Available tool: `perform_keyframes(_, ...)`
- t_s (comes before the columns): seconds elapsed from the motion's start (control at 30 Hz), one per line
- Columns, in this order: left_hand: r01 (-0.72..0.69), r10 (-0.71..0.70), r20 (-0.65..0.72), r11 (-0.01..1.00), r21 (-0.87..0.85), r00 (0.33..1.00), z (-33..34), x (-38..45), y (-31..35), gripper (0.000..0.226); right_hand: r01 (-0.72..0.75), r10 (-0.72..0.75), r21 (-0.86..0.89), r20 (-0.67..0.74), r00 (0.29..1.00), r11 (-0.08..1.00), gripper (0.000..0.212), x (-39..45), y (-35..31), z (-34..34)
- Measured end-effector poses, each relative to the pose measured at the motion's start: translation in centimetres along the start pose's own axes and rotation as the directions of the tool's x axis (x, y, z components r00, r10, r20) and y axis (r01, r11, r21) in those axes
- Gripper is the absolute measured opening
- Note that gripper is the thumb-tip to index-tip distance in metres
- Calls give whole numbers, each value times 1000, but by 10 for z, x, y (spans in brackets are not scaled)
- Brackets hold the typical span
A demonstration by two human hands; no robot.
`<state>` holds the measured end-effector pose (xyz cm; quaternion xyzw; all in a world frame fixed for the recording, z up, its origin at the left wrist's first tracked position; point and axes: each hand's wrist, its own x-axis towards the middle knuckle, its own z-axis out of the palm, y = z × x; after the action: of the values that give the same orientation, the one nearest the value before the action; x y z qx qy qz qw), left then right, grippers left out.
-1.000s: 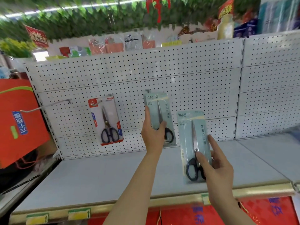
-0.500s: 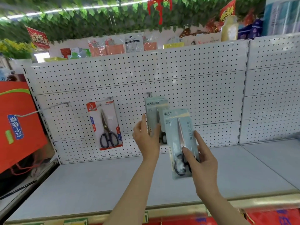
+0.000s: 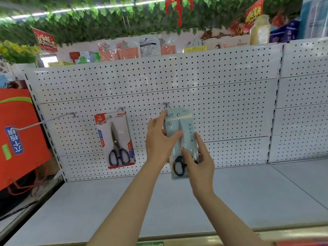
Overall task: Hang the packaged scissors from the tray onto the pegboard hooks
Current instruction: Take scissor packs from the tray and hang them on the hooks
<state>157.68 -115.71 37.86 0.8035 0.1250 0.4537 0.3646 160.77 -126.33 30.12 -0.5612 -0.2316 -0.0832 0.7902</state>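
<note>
Closest to me, my right hand (image 3: 198,162) pinches the lower part of the pale blue scissors pack (image 3: 182,139): the thumb lies across the front over the black handles and the fingers run up the pack's right edge, close together. Just left of those fingers, my left hand (image 3: 159,141) steadies the same pack, thumb laid across the card's middle and the index finger stretched up along its left edge toward the top corner; I cannot tell how the other fingers sit behind the card. The pack stands upright between both hands, its hang hole just below the middle hook (image 3: 166,104), and I cannot tell if the hook is through it. A second pale card edge shows behind it, too hidden to judge.

Left of my left fingers, well apart, a red-and-white scissors pack (image 3: 115,139) hangs from its own hook on the pegboard (image 3: 221,96). Farther left a long bare hook (image 3: 44,121) juts out. Below my fingers runs the grey shelf (image 3: 248,196); beyond the pegboard top sit assorted goods under green leaves.
</note>
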Motion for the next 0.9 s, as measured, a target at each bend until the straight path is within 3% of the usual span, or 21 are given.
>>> perform_keyframes(0.6,16,-12,-14,960,278,1000,21,33,-27,77,-3,-7,-221,-44,999,975,53,47,25,21)
perform_keyframes(0.9,-58,32,84,943,327,996,9,35,-38,84,60,-74,-351,-28,997,935,54,60,34,21)
